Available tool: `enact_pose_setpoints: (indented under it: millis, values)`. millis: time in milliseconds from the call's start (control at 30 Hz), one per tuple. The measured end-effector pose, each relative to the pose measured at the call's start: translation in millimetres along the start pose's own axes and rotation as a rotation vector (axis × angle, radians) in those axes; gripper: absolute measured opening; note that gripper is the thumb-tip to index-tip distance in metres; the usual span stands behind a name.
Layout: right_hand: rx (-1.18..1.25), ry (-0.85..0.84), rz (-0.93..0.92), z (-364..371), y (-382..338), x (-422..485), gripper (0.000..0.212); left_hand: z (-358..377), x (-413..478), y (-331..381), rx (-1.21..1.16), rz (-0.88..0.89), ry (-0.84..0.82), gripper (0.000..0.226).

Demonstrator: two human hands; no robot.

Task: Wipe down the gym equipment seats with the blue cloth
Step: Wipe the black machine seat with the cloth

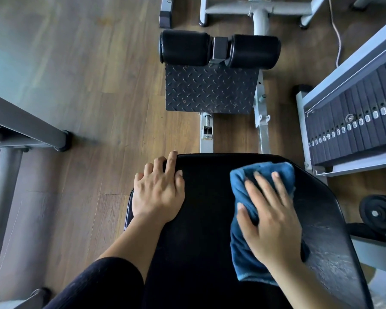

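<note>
Black seat pad (205, 219) sits right under the lens and is the biggest thing here, its long axis running from me away toward the frame. Weight stack (354, 121) stands off to the right, well apart from the work. Past the seat's far edge lies the checker footplate (210, 90), with the roller pads (185, 47) just beyond it. None of those matter now. On the right half of the seat lies the blue cloth (267, 172), folded long, its length following the seat's axis. I read the right hand (272, 224) as flat on top of it, fingers straight and spread, pressing, not clenching or pinching. The left hand (158, 197) rests palm-down on the seat's far-left corner with fingers draped loosely over the edge. It holds nothing; I'd call it a brace. Key relation: the cloth is already under the right hand, and the bare centre and left of the pad lie to its left, toward the left hand. Streaky sheen shows on the seat's right flank; damp or wear, I cannot tell. My guess is mid-wipe on this seat. A sideways sweep left would run into the bracing hand, so that hand would need to clear first.
</note>
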State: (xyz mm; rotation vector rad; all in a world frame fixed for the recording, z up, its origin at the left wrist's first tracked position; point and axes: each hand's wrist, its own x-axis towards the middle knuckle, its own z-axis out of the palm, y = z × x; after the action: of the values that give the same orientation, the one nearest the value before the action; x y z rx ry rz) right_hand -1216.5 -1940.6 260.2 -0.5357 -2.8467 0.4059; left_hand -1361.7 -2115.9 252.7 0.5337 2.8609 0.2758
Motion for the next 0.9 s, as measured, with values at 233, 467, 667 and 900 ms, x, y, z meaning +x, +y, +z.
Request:
enact_pose_setpoints:
  millis: [233, 467, 667, 900]
  values:
    - [-0.091, 0.110, 0.294, -3, 39, 19, 0.052, -1, 1, 0, 0.021, 0.009, 0.008, 0.048]
    - [-0.015, 0.070, 0.165, 24, -3, 63, 0.050, -1, 0, 1, 0.038, 0.024, -0.005, 0.049]
    - [0.066, 0.027, -0.039, 28, -34, 40, 0.047, -2, 3, 0, 0.017, 0.021, -0.023, 0.049]
    - [0.068, 0.000, -0.026, -2, -22, -32, 0.045, -1, 0, -2, -0.014, 0.033, -0.041, 0.055]
